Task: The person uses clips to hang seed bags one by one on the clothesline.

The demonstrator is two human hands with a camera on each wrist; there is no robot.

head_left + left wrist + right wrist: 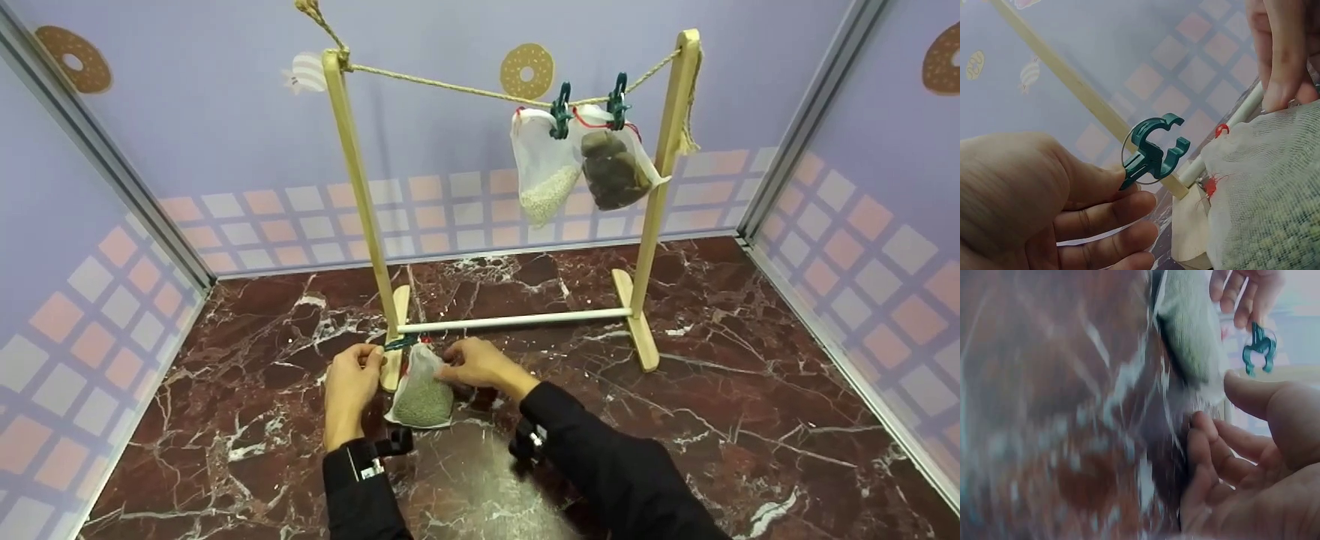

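My left hand [351, 390] pinches a dark green plastic clip [1148, 154] by its handle end, between thumb and forefinger. The clip's two curved arms point toward the bag, with a gap between their tips. Beside it stands a white mesh bag [424, 397] filled with small green grains, resting on the tabletop by the rack's left foot. My right hand [484, 366] holds this bag's upper right edge, thumb on the near side. Red cord [1211, 185] shows at the bag's upper left edge in the left wrist view.
A wooden rack [360, 187] carries a sagging rope [442, 81]. Two green clips [561, 111] hold a mesh bag of pale grains [547, 191] and a mesh bag of dark lumps [611, 169] on it. A white bar [517, 322] joins the feet. Patterned walls surround the marbled table [750, 420].
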